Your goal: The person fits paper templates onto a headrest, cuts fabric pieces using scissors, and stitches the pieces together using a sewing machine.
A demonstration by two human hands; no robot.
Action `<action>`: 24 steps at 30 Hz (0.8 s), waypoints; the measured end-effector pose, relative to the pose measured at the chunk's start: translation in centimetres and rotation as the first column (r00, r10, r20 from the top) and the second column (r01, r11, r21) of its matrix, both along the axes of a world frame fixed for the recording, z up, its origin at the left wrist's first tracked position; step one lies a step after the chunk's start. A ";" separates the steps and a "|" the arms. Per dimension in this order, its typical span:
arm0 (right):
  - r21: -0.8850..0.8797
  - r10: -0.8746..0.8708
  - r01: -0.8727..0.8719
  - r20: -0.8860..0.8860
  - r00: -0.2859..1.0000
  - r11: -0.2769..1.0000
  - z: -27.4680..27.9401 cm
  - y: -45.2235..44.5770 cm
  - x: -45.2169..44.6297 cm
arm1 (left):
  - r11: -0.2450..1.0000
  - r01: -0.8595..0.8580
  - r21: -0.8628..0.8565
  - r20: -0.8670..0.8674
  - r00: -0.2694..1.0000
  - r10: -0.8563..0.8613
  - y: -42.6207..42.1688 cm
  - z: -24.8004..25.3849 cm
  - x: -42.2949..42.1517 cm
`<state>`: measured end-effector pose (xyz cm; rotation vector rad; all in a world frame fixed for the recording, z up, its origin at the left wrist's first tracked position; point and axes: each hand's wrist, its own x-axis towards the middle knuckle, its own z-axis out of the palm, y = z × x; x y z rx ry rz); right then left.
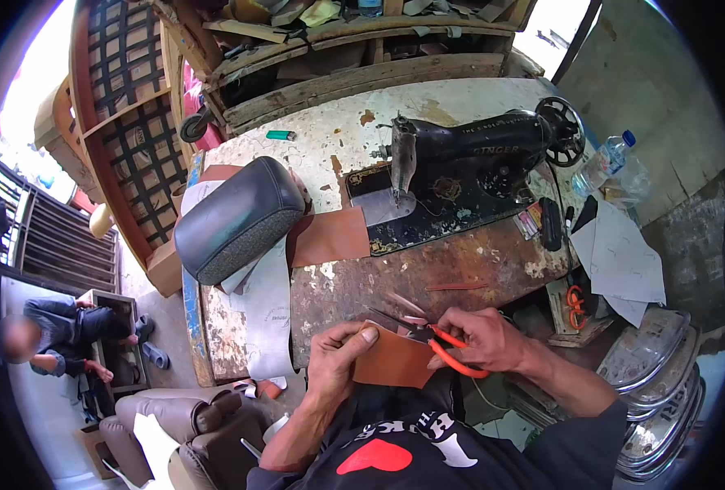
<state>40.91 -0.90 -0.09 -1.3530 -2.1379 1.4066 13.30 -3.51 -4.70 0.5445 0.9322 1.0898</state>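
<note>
My left hand [335, 357] pinches the left side of a tan leather piece [395, 363] above my lap, thumb on top. In my right hand [493, 339] is a pair of scissors [460, 366] with orange handles, fingers in and around the loops. Its dark blades lie along the upper edge of the leather and point left; whether they touch it I cannot tell. A thin pale, blurred strip [410, 305] shows just beyond the blades. On the table ahead lies a narrow reddish-brown strip [458, 286].
A black sewing machine [477, 159] stands on the worn table [338, 294]. Left of it are a black padded cushion [240, 220], brown leather [330, 237] and a green lighter [281, 135]. Rightward are a bottle [607, 159] and other scissors [575, 307]. A person [64, 331] sits far left.
</note>
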 end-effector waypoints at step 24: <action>0.016 0.100 -0.101 0.046 0.994 0.995 1.7 2.6 1.5 | 0.971 0.233 -0.047 -0.167 0.957 -0.237 1.0 0.9 -2.6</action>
